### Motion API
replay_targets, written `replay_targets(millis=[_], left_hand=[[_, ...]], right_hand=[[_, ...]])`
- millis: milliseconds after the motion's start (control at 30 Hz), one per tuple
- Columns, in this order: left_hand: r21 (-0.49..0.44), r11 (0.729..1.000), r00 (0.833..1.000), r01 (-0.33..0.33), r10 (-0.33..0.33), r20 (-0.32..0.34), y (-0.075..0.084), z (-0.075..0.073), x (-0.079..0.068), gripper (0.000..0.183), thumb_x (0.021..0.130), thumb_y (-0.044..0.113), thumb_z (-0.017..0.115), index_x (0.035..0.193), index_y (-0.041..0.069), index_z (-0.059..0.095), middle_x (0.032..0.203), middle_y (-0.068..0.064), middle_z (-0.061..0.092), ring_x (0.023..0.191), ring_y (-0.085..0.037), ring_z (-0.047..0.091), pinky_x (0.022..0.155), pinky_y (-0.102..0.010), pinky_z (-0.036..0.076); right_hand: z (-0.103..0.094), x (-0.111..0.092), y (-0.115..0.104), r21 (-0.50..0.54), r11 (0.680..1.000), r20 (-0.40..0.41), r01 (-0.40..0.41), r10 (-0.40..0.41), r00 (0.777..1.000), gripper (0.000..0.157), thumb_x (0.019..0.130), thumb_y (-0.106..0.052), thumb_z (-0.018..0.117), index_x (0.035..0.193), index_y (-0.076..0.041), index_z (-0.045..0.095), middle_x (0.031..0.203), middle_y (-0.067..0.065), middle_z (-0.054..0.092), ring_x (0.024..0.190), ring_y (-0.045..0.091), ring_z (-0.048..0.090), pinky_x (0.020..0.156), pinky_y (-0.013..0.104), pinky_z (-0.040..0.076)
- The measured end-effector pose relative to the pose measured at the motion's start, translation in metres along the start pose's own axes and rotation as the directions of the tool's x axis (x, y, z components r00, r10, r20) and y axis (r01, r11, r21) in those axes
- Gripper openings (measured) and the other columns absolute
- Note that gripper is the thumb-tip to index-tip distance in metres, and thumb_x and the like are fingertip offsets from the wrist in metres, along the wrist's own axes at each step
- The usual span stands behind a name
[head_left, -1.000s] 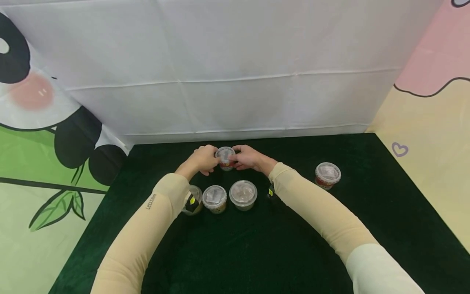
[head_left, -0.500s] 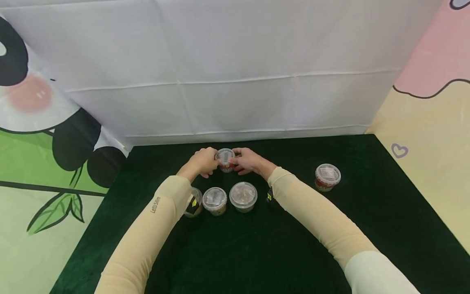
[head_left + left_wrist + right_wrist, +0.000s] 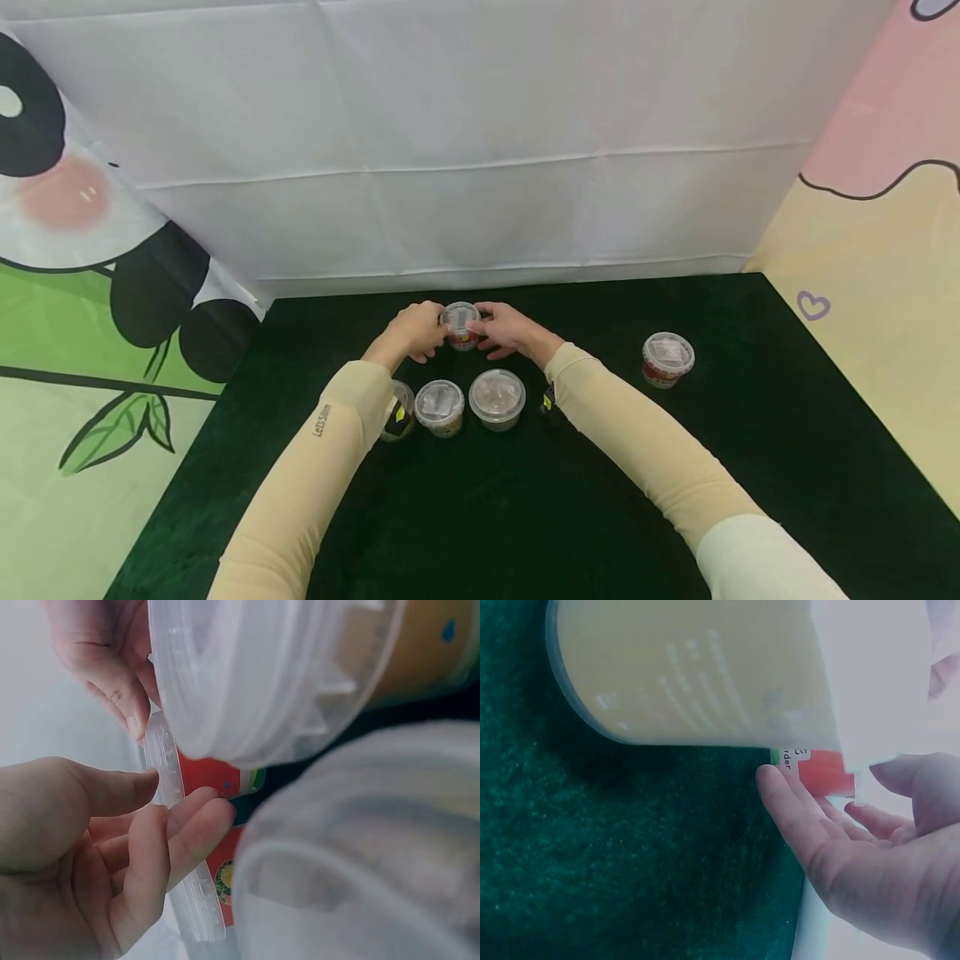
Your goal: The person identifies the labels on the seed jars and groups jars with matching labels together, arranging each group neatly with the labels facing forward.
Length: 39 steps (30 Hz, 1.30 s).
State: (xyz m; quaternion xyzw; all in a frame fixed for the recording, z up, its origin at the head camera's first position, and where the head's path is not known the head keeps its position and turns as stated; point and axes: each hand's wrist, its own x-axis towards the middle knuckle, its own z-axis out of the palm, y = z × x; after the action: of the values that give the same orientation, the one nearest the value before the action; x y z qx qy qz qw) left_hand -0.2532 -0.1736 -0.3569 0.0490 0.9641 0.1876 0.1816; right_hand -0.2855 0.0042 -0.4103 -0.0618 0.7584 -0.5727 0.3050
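Observation:
A small round plastic tub (image 3: 461, 315) with a clear lid and red label stands at the back of the dark green cloth. My left hand (image 3: 417, 329) holds its left side and my right hand (image 3: 512, 327) its right side. In the left wrist view, the left thumb lies by the lid rim and the fingers reach along the red label (image 3: 210, 774). The right wrist view shows the right hand (image 3: 877, 855) with fingers along the tub and thumb near the lid. A nearer tub (image 3: 690, 682) hides part of it there.
In front stand two lidded tubs, one middle (image 3: 439, 404) and one wider (image 3: 498, 396). Another tub (image 3: 405, 396) is partly hidden by the left wrist and its camera. A red-labelled tub (image 3: 668, 354) stands apart at the right. A white cloth wall (image 3: 480, 217) rises behind.
Both hands and the tub between them stay almost in place. The left forearm has shifted slightly to the right, and the right forearm slightly to the left.

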Motion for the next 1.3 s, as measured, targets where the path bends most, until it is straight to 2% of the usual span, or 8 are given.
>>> replay_targets(millis=[267,633,800,933,1000,1067,1200,1300], left_hand=[[0.001,1.000,1.000,0.010,-0.010,0.001,-0.006,0.001,0.001,0.049,0.108,0.022,0.049,0.152,0.000,0.041,0.103,-0.017,0.071,0.078,-0.028,0.071,0.054,-0.029,0.058],[-0.012,1.000,0.999,-0.023,0.023,-0.034,-0.012,0.002,-0.001,0.050,0.107,0.022,0.051,0.151,-0.001,0.042,0.104,-0.018,0.071,0.079,-0.028,0.071,0.054,-0.029,0.058],[0.034,0.999,0.997,-0.036,0.038,-0.074,-0.012,0.006,-0.003,0.053,0.107,0.024,0.051,0.152,0.000,0.040,0.088,-0.014,0.069,0.067,-0.022,0.068,0.052,-0.030,0.057],[0.104,0.993,0.990,-0.052,0.065,-0.127,-0.005,0.002,-0.008,0.056,0.106,0.027,0.052,0.154,0.001,0.039,0.076,-0.011,0.066,0.053,-0.019,0.063,0.051,-0.032,0.054],[0.132,0.988,0.983,-0.080,0.100,-0.154,0.001,0.000,-0.011,0.055,0.105,0.028,0.053,0.152,0.002,0.042,0.075,-0.011,0.066,0.051,-0.018,0.061,0.051,-0.033,0.051],[0.140,0.981,0.971,-0.136,0.160,-0.177,0.008,-0.001,-0.015,0.053,0.104,0.027,0.056,0.150,0.002,0.046,0.081,-0.012,0.069,0.057,-0.020,0.063,0.055,-0.036,0.051],[0.132,0.950,0.935,-0.283,0.304,-0.185,0.032,0.005,-0.019,0.050,0.103,0.026,0.060,0.146,0.003,0.051,0.111,-0.014,0.071,0.090,-0.025,0.070,0.079,-0.043,0.057],[0.113,0.915,0.903,-0.387,0.401,-0.156,0.054,0.015,-0.023,0.049,0.103,0.027,0.060,0.145,0.004,0.052,0.131,-0.016,0.064,0.111,-0.029,0.065,0.094,-0.046,0.053]], right_hand=[[0.002,0.002,0.002,0.013,1.000,0.016,0.005,-0.005,1.000,0.061,0.106,-0.030,0.055,0.160,-0.018,0.030,0.151,0.018,0.046,0.123,0.037,0.060,0.091,0.049,0.056],[0.006,0.002,0.002,-0.013,0.999,0.012,0.030,-0.030,0.999,0.063,0.107,-0.031,0.053,0.162,-0.017,0.026,0.153,0.017,0.045,0.123,0.035,0.060,0.093,0.048,0.055],[-0.002,-0.008,0.007,-0.032,0.997,0.013,0.069,-0.068,0.998,0.067,0.108,-0.032,0.051,0.163,-0.016,0.018,0.158,0.017,0.039,0.128,0.035,0.056,0.098,0.047,0.052],[-0.019,-0.025,0.009,-0.123,0.985,0.024,0.124,-0.122,0.992,0.065,0.108,-0.031,0.052,0.162,-0.014,0.021,0.157,0.017,0.039,0.131,0.034,0.053,0.100,0.046,0.051],[-0.029,-0.035,0.010,-0.185,0.969,0.042,0.165,-0.160,0.986,0.063,0.108,-0.030,0.052,0.162,-0.014,0.024,0.157,0.017,0.039,0.133,0.033,0.052,0.101,0.045,0.050],[-0.040,-0.048,0.011,-0.256,0.942,0.064,0.219,-0.210,0.976,0.062,0.108,-0.029,0.053,0.161,-0.013,0.026,0.157,0.018,0.039,0.134,0.034,0.050,0.103,0.046,0.049],[-0.063,-0.080,0.018,-0.379,0.858,0.092,0.346,-0.337,0.937,0.061,0.107,-0.026,0.054,0.160,-0.011,0.027,0.156,0.018,0.040,0.138,0.037,0.045,0.107,0.050,0.044],[-0.081,-0.107,0.025,-0.457,0.784,0.083,0.420,-0.432,0.898,0.062,0.106,-0.024,0.056,0.159,-0.008,0.029,0.154,0.019,0.043,0.140,0.038,0.042,0.110,0.052,0.041]])
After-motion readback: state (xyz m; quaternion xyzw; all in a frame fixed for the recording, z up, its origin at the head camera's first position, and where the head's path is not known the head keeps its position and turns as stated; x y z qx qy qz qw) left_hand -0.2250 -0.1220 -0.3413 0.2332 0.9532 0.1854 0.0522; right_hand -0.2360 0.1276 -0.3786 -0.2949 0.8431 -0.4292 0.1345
